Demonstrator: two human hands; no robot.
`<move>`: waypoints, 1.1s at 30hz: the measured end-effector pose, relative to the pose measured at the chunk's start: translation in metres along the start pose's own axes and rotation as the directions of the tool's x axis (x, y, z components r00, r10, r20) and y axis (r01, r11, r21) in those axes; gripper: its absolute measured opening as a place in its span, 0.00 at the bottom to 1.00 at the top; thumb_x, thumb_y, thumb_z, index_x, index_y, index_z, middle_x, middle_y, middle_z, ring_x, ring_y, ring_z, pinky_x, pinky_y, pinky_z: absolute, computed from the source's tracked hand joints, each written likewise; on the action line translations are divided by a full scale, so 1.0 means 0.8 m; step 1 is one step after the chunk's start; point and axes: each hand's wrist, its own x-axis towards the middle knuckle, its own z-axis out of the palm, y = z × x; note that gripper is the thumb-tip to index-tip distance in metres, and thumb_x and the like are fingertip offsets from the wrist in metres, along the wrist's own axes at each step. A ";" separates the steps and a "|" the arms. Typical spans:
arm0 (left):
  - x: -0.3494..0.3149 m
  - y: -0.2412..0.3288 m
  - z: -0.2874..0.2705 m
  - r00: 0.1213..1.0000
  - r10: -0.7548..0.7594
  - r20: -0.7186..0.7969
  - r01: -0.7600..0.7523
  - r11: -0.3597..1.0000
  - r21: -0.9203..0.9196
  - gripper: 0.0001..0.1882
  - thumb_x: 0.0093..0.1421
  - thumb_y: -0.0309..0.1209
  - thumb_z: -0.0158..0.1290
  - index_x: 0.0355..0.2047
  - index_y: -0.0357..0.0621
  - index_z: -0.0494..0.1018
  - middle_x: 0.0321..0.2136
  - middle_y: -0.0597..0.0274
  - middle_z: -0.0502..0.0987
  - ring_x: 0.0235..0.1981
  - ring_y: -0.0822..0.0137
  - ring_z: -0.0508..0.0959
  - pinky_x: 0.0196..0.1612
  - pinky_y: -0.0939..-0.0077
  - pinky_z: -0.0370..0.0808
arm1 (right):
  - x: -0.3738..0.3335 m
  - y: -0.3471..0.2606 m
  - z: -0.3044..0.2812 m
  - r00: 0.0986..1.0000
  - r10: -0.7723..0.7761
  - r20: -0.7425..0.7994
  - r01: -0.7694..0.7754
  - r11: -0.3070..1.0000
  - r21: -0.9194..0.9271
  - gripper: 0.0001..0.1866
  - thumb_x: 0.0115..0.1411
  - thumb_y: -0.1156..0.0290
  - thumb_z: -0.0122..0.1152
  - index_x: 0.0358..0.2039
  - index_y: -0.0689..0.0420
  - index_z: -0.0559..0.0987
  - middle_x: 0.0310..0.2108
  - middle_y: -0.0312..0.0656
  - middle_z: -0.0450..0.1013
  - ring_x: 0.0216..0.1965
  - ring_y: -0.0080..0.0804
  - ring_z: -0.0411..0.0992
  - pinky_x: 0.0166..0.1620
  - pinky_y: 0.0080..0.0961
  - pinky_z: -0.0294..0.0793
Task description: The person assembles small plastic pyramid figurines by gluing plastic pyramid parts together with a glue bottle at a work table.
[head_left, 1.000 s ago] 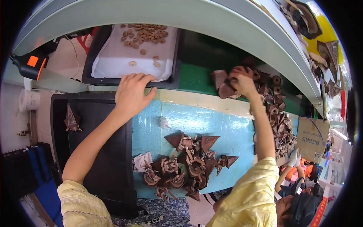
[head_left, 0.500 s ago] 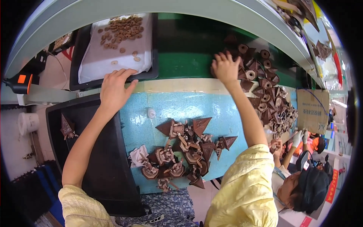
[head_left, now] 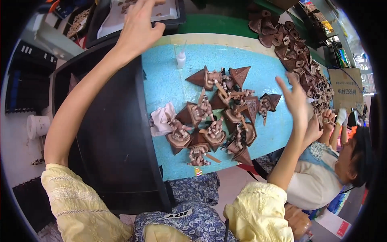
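My left hand [head_left: 139, 30] reaches over the black tray [head_left: 182, 12] lined with white paper, at the far left. Its thumb stands apart from the fingers; the fingertips run to the picture's upper edge. Small brown pieces [head_left: 125, 7] lie in that tray, partly hidden. Over the right side of the blue mat [head_left: 270, 125] hovers my right hand [head_left: 296, 99], slightly blurred, its fingers spread and nothing visible in them. Between my hands, several brown figurines with pointed parts [head_left: 213, 129] are clustered on the mat.
A small white bottle [head_left: 181, 60] stands behind the figurines, and a crumpled white tissue [head_left: 162, 119] lies left of them. Brown cone-shaped parts [head_left: 292, 48] heap up at the far right, before a cardboard box [head_left: 346, 88]. A co-worker [head_left: 318, 177] works on the right. A large black tray [head_left: 113, 133] fills the left.
My right hand has come back from the brown parts on the green surface to above the mat's right side. My left hand has moved from the tray's near edge farther over it. The view has shifted.
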 end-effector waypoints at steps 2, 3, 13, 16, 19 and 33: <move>-0.018 0.030 -0.014 0.999 0.030 -0.027 -0.033 0.993 -0.112 0.24 0.48 0.24 0.50 0.49 0.43 0.68 0.45 0.53 0.71 0.47 0.54 0.71 0.53 0.65 0.67 | -0.045 -0.005 0.022 0.917 0.283 0.280 -0.344 0.917 0.199 0.31 0.57 0.50 0.59 0.51 0.64 0.73 0.43 0.60 0.73 0.43 0.51 0.73 0.47 0.38 0.70; -0.032 0.055 -0.018 0.996 0.076 -0.040 -0.080 0.988 -0.130 0.23 0.48 0.23 0.50 0.48 0.40 0.68 0.42 0.52 0.72 0.44 0.55 0.72 0.50 0.67 0.69 | -0.064 0.032 0.065 0.977 0.106 0.186 -0.166 0.925 0.342 0.29 0.57 0.51 0.59 0.50 0.63 0.73 0.43 0.63 0.71 0.44 0.51 0.70 0.48 0.39 0.68; -0.167 0.219 -0.056 0.664 0.095 0.742 0.079 0.977 -0.196 0.45 0.49 0.52 0.60 0.60 0.44 0.55 0.60 0.39 0.51 0.60 0.35 0.56 0.56 0.38 0.62 | -0.102 -0.101 0.031 0.982 -0.178 -0.059 0.150 0.558 0.816 0.26 0.56 0.66 0.62 0.55 0.60 0.69 0.52 0.53 0.68 0.55 0.44 0.65 0.58 0.35 0.60; -0.184 0.209 -0.058 0.652 0.094 0.753 -0.077 0.995 -0.058 0.46 0.47 0.52 0.61 0.62 0.47 0.54 0.61 0.41 0.51 0.59 0.37 0.57 0.53 0.40 0.65 | -0.166 -0.074 0.002 0.986 0.045 -0.160 0.064 0.786 0.616 0.31 0.54 0.69 0.64 0.57 0.65 0.66 0.54 0.54 0.67 0.57 0.44 0.64 0.60 0.33 0.59; -0.191 0.210 -0.059 0.757 0.100 0.646 -0.123 0.992 -0.010 0.46 0.45 0.55 0.61 0.60 0.49 0.58 0.57 0.45 0.57 0.49 0.45 0.65 0.43 0.53 0.73 | -0.265 -0.057 0.016 0.954 0.273 -0.126 -0.145 0.783 0.605 0.32 0.55 0.69 0.64 0.58 0.63 0.64 0.56 0.53 0.65 0.58 0.41 0.63 0.60 0.34 0.59; -0.171 0.196 -0.080 0.868 0.185 0.461 -0.067 0.963 -0.260 0.36 0.48 0.42 0.64 0.54 0.39 0.64 0.50 0.49 0.65 0.51 0.50 0.68 0.52 0.59 0.67 | -0.235 -0.108 0.078 0.857 0.514 0.033 -0.175 0.229 0.958 0.12 0.61 0.68 0.57 0.26 0.64 0.75 0.23 0.36 0.71 0.28 0.18 0.66 0.33 0.16 0.65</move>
